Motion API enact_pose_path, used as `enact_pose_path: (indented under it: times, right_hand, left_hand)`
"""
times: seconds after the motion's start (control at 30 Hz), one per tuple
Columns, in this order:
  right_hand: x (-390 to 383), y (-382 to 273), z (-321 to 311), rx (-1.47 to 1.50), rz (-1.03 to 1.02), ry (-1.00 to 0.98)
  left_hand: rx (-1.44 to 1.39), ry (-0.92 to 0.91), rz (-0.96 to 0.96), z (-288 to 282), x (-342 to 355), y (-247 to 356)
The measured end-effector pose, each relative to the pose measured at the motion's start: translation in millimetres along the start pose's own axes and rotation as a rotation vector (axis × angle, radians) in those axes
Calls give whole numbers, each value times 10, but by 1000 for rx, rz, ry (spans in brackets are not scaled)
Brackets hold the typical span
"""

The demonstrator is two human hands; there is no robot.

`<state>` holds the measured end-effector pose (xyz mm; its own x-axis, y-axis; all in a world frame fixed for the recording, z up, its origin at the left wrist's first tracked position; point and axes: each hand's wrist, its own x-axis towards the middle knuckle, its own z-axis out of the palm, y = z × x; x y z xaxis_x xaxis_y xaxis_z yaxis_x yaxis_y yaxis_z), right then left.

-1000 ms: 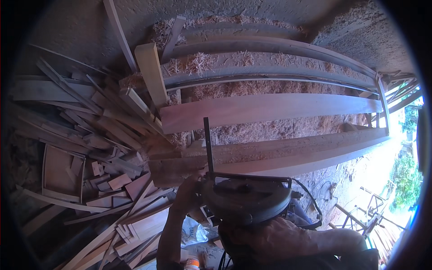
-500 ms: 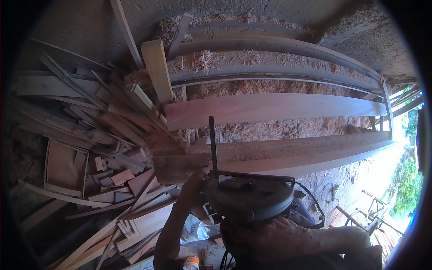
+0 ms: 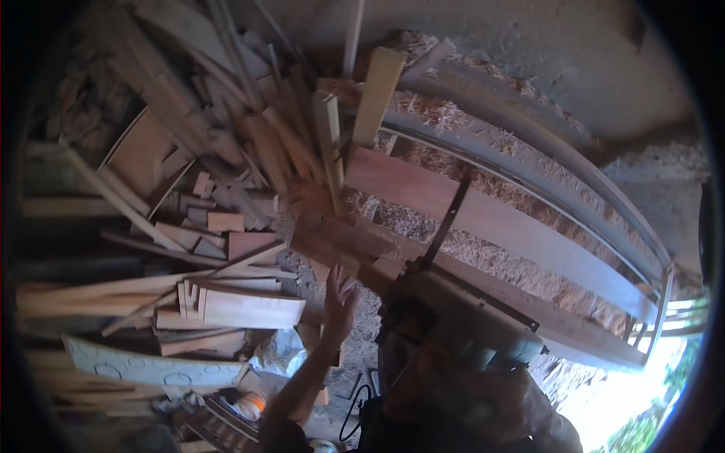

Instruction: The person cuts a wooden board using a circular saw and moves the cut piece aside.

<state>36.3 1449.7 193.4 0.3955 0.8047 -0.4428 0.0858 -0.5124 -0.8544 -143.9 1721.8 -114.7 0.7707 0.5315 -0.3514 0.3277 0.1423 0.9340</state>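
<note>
Left hand (image 3: 341, 297) is held with its fingers extended and somewhat parted, nothing seen in its grasp, just short of the end of a thick beam (image 3: 332, 240), which is placed at its twelve o'clock. Power saw (image 3: 468, 313), at about three o'clock from that hand, is gripped at its handle by the right hand (image 3: 434, 366), whose fingers are partly lost in shadow and blur. From the saw, a dark metal strip (image 3: 447, 223) is pointed toward one o'clock, its tip seen over a reddish board (image 3: 498, 215). Pale shavings (image 3: 445, 117) are strewn around the boards. Wood offcuts (image 3: 225, 221) are heaped from eight to eleven o'clock. A white bag (image 3: 279, 352) and an orange-and-white tub (image 3: 251, 406) are seen toward seven o'clock.
</note>
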Motion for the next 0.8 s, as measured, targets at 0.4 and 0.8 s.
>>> enact_pose_path:
  times: [0.4, 0.8]
  right_hand:
    - [-1441, 1420, -760, 14, 107, 439]
    - [-1618, 2734, -1406, 252, -17, 396]
  left_hand:
    - [-148, 812, -69, 2572, -214, -106]
    - [-3, 995, -98, 3202, -681, -91]
